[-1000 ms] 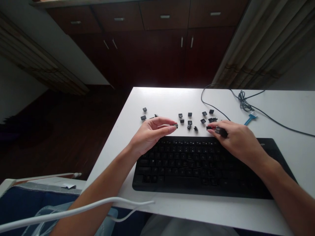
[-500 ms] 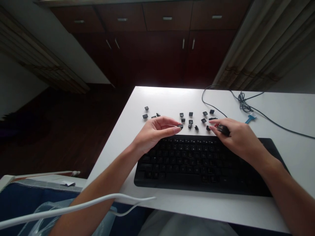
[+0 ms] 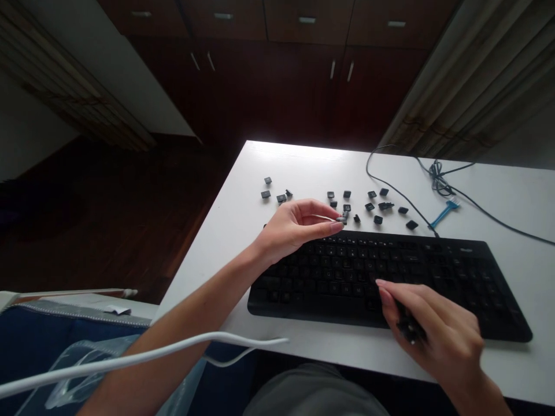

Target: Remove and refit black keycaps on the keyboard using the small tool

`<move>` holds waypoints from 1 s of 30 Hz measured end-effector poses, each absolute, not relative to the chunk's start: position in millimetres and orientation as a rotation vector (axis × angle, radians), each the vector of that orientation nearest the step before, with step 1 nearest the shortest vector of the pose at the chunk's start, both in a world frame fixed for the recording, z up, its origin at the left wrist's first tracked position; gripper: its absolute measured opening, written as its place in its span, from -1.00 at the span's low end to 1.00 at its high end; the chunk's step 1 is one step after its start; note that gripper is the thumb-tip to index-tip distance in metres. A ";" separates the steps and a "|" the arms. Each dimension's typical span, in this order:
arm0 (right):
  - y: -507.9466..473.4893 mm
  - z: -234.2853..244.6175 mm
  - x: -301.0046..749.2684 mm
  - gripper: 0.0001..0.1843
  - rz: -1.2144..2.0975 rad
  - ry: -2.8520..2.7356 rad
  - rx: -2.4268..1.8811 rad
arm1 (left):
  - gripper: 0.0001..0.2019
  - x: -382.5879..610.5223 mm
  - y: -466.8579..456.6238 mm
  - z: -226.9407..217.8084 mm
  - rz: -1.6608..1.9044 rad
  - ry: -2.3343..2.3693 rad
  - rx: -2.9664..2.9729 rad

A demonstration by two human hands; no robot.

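Note:
Over the back edge of a black computer keyboard (image 3: 321,303), my left hand (image 3: 299,226) pinches a small black keycap (image 3: 341,219) between thumb and fingertips. My right hand (image 3: 433,329) is above the keyboard's front edge, right of its middle. Its fingers are curled, with thumb and forefinger tips close together over the keys. A small dark, shiny object (image 3: 411,330) shows under those fingers; its kind is unclear. Several loose keycaps (image 3: 347,194) lie on the white table behind the keyboard, and a few keycaps (image 3: 266,195) lie farther left.
A blue tool with a pale brush-like end (image 3: 444,212) lies behind the keyboard at the right. The keyboard's black cable (image 3: 440,176) is bundled on the white table (image 3: 277,156). A white cord (image 3: 130,361) crosses the lower left, in front of a clear plastic bag (image 3: 82,375).
My right hand has moved from the loose keycaps down to the keyboard's front edge, still with the dark object. My left hand keeps its keycap. The view has shifted slightly.

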State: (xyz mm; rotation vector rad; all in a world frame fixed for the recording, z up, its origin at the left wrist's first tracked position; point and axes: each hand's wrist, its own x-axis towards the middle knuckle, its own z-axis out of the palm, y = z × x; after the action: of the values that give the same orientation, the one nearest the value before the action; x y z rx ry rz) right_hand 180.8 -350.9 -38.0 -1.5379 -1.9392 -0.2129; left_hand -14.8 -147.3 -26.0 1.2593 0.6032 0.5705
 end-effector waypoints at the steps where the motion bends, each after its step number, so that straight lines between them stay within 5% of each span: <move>1: -358.9 -41.7 178.5 -0.55 -0.270 -1.933 -1.502 | -0.69 -14.2 -149.4 -26.5 0.560 0.601 1.281; 16: -385.5 -54.3 178.6 -0.62 -0.408 -1.639 -1.401 | -0.84 -0.2 -215.6 -29.8 0.577 0.373 2.350; 30: -392.0 -56.8 184.6 -0.65 -0.182 -1.648 -1.235 | -0.81 -0.7 -244.8 -32.8 0.686 0.605 2.415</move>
State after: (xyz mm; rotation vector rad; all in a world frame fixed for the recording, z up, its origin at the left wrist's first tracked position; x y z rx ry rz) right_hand 184.6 -392.0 -56.8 -1.2346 -1.6484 -0.1820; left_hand -0.7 -244.8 -32.8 2.4149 0.6049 0.6862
